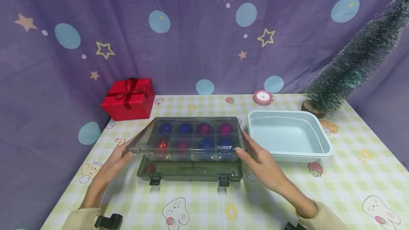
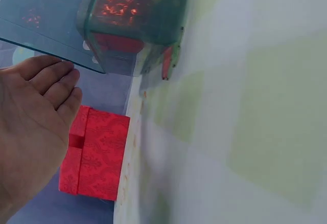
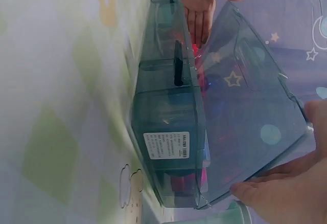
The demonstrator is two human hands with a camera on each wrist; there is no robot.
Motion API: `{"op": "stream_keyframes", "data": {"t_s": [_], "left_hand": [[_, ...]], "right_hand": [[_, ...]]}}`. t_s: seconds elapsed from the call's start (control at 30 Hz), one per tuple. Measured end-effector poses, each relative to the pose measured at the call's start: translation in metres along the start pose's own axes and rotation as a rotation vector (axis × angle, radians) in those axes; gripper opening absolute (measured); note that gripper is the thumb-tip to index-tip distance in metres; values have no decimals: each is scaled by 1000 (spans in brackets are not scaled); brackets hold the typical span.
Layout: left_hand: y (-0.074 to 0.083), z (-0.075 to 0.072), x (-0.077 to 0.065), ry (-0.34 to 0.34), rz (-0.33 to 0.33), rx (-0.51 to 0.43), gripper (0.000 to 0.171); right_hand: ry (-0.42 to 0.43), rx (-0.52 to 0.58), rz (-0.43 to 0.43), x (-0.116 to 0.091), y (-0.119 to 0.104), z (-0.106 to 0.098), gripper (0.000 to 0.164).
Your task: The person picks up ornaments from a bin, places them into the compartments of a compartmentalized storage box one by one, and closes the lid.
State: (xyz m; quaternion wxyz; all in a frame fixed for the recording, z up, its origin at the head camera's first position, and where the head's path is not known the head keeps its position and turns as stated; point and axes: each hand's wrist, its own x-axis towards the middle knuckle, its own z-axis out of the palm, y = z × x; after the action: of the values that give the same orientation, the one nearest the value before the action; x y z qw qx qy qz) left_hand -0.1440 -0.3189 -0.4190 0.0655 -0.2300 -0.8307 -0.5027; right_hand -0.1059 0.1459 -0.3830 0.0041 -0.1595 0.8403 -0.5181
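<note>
A grey-green clear plastic case [image 1: 190, 174] stands mid-table, its lid [image 3: 255, 101] tilted up partway. Through the lid show shiny balls in separate compartments, among them a blue ball [image 1: 185, 128], a pink ball [image 1: 203, 128] and an orange-red ball [image 1: 162, 145]. My right hand [image 1: 263, 164] holds the lid's right front corner, thumb at the front edge and fingers along the side. At the lid's left edge is my left hand [image 2: 41, 101], its fingers nearly straight and the thumb apart. Two dark latches, one a latch [image 1: 224, 180], hang at the case's front.
Close on the right is a pale blue tray [image 1: 289, 134]. A red gift box [image 1: 129, 99] sits at the back left. Along the back are a pink ribbon roll [image 1: 263, 98] and a small frosted tree [image 1: 348, 65] on a wooden base. A purple curtain [image 1: 198, 56] hangs behind the table.
</note>
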Motion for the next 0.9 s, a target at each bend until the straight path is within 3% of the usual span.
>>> {"op": "stream_keyframes", "data": {"t_s": [0.1,0.27,0.4,0.6,0.9], "left_hand": [[15,3,-1,-20,-31,53,56],[22,3,-4,-76,-21,14,63],[26,2,-11,-96,-99,75,69],[33,5,-19,-126,-238,170,78],[39,8,-26,-145,-314,248,84]], "right_hand": [[-9,-9,20,-3,3,0,70],[-5,-47,-34,-9,9,1,70],[-1,-89,-100,-12,14,2,72],[-16,-150,-119,-17,21,5,76],[-73,-181,-76,-22,27,11,82]]}}
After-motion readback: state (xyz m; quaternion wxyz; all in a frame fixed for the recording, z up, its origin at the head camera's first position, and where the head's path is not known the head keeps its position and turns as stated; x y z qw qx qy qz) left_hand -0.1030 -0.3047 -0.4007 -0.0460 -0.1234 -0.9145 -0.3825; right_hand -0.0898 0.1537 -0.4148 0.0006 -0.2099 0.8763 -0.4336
